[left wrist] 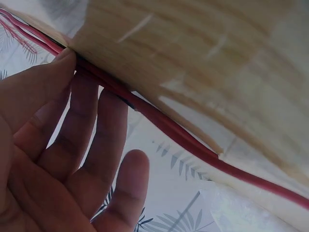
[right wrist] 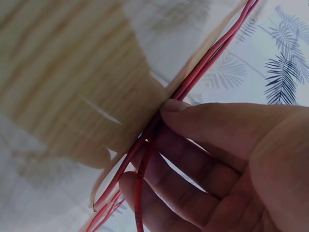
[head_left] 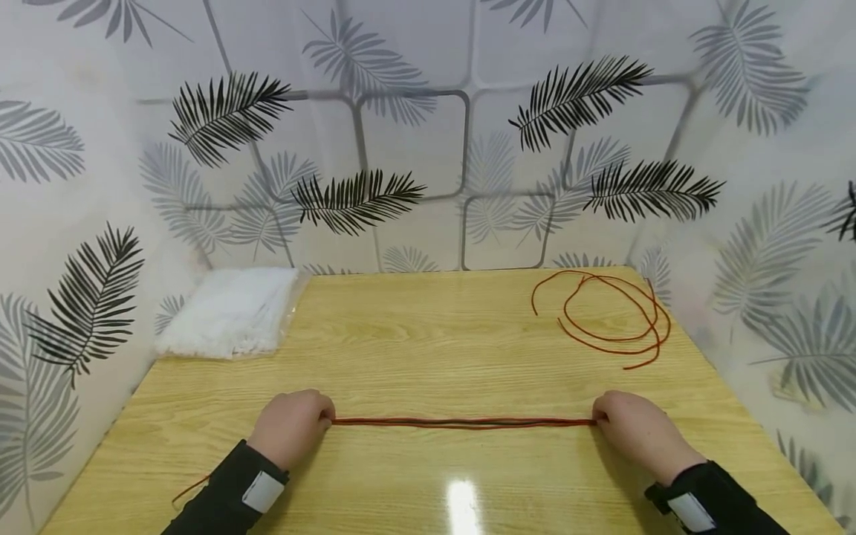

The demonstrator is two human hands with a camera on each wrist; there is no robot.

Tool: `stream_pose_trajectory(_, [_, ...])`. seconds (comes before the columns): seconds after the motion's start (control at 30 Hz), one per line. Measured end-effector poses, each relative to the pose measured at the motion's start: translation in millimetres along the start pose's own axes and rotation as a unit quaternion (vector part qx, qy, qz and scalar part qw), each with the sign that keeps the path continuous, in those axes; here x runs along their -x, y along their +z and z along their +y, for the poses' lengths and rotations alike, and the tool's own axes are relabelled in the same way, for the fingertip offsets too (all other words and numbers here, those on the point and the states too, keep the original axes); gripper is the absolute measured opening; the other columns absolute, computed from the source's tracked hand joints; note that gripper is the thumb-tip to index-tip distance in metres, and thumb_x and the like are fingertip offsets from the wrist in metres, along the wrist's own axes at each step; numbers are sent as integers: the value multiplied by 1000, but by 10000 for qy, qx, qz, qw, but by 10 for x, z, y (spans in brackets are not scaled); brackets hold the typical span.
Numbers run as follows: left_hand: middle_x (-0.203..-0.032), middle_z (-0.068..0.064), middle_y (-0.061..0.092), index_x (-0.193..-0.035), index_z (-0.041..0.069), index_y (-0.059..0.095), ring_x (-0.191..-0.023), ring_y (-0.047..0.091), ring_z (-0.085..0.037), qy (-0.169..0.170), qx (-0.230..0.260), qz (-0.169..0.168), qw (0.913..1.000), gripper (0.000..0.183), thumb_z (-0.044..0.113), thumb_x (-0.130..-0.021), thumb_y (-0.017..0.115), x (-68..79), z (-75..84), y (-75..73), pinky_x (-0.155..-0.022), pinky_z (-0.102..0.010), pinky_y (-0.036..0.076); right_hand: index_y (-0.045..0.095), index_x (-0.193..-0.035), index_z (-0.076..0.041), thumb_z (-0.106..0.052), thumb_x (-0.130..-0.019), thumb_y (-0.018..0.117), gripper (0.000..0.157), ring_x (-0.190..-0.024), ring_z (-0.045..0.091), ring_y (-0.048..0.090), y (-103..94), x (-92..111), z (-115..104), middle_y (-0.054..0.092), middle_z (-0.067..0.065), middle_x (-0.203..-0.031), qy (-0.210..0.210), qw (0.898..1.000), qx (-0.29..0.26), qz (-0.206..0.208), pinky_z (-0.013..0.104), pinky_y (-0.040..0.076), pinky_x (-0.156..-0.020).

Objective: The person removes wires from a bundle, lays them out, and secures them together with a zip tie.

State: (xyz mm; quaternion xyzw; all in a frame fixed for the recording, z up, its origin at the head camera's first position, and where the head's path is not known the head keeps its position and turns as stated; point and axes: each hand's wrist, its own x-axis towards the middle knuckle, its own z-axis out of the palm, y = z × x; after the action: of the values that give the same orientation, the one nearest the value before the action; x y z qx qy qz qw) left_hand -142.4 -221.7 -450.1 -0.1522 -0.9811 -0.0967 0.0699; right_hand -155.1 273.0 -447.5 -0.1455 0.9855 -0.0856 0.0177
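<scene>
Several thin red wires (head_left: 461,426) with a dark one among them run straight and level just over the wooden table, between the two hands. My left hand (head_left: 292,427) pinches one end of the bundle between thumb and fingertips. In the left wrist view, a short dark end shows by the fingertips, while red wire (left wrist: 193,147) carries on past them. Thumb and fingers of my right hand (head_left: 642,431) pinch the other end. One red wire (right wrist: 139,193) hangs down across those fingers in the right wrist view.
Loose red wires (head_left: 615,339) lie looped at the table's back right. At the back left rests a clear plastic bag (head_left: 227,312) of white items. A red wire end (head_left: 190,488) pokes out beside the left sleeve. Leaf-patterned cloth (head_left: 414,148) surrounds the table (head_left: 401,342).
</scene>
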Motion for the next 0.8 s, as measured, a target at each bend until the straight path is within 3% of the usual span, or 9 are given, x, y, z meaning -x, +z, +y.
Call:
stream_pose_trajectory(0.2, [-73, 8, 64, -72, 20, 72, -63, 55, -7, -180, -42, 5, 9998, 16, 12, -84, 79, -28, 33, -15, -60, -32, 50, 70, -80, -10, -3, -88, 69, 11, -70, 15, 60, -6, 14, 4, 65, 0, -80, 6, 9998, 39, 170, 43, 54, -68])
stream_pose_trajectory(0.57, [-70, 7, 64, -73, 20, 72, -59, 55, -9, -472, -116, -168, 9987, 15, 13, -85, 77, -26, 87, -24, -53, -33, 49, 69, -79, -11, -4, -89, 68, 12, -65, 15, 51, -26, -8, -29, 61, -1, -75, 361, 9993, 103, -78, 39, 51, -65])
stream_pose_trajectory(0.8, [-69, 7, 62, -72, 20, 71, -59, 52, -8, -530, -65, -217, 9983, 17, 12, -85, 77, -33, 75, -4, -54, -32, 48, 69, -78, -14, -5, -87, 71, 13, -64, 13, 48, -39, -19, 52, 59, -4, -74, 54, 9996, -190, -198, 35, 46, -63])
